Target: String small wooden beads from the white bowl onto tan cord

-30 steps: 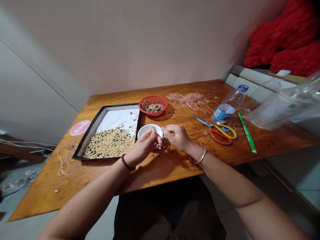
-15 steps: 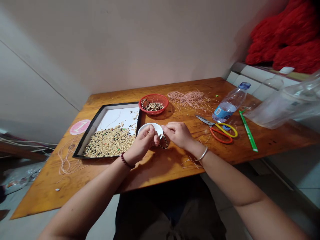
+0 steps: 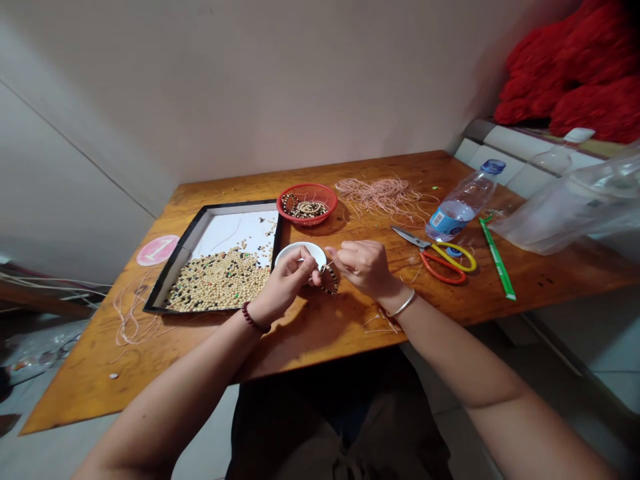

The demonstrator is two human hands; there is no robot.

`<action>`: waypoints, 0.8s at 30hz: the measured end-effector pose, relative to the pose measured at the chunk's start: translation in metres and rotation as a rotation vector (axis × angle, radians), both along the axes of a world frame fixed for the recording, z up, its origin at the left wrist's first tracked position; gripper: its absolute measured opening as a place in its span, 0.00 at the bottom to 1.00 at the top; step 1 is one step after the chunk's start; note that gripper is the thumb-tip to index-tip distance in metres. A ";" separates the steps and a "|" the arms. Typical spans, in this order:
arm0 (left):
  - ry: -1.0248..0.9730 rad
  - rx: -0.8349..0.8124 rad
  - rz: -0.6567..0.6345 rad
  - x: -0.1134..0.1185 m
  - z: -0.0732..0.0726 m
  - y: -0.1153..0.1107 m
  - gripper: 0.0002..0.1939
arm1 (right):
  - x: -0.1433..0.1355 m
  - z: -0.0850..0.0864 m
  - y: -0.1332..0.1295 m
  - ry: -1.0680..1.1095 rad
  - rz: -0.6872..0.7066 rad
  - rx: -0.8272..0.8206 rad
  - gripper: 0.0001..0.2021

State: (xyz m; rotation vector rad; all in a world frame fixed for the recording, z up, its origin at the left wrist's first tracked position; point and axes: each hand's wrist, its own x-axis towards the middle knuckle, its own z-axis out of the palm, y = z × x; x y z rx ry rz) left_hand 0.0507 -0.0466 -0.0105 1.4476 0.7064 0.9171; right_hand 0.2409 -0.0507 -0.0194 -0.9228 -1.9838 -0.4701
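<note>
A small loop of dark and pale beads, a bead bracelet, hangs between my two hands. My left hand is closed with thumb and fingers pinched on the bracelet's near end. My right hand is curled closed, gripping a thin cord that runs across to the beads. Just behind my left hand is a white bowl, partly covered by the fingers. Left of it lies a black-rimmed tray with many loose beads, mostly cream with some dark and green.
A red basket holds finished-looking bead strings. Pink cord lies tangled behind. To the right are scissors, a water bottle, a green strip and a plastic bag. Cord offcuts lie near the front edge.
My right hand has curled its fingers more tightly and moved slightly right, away from my left hand. The bracelet shows more clearly between them. My left hand keeps its pinch.
</note>
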 end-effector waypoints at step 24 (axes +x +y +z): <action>-0.102 -0.161 0.114 -0.004 0.009 -0.001 0.18 | -0.011 0.005 0.009 0.958 0.535 -1.070 0.22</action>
